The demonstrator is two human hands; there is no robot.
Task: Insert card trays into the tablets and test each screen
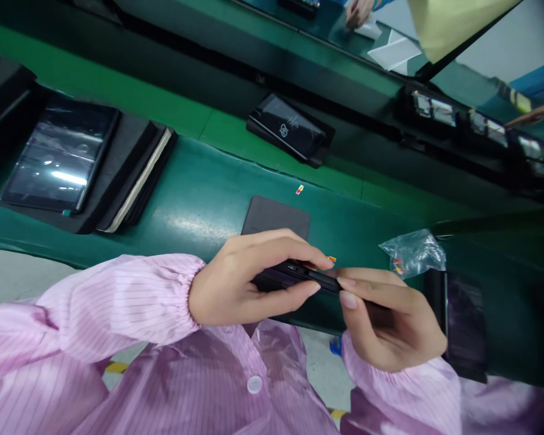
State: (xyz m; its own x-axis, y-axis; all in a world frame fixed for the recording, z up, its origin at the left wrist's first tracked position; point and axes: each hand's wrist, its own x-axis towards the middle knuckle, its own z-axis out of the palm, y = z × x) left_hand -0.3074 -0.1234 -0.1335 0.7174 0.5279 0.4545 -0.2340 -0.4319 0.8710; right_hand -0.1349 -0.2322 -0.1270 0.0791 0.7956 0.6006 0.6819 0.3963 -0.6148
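A black smartphone is held edge-up over the near side of the green bench, its end with a small port facing me. My left hand grips it from the left, thumb on the near face and fingers on the far one. At its right end, my right hand pinches the edge between thumb and fingertips. Part of the phone is hidden by my fingers. Behind my left hand lies a dark grey foam pad. An orange and white sticker-like piece shows just beyond the phone.
Left, a tablet lies on stacked dark pads. Another phone rests on a black holder at the back. To the right are a clear plastic bag and a dark device. Other people's hands show across the line.
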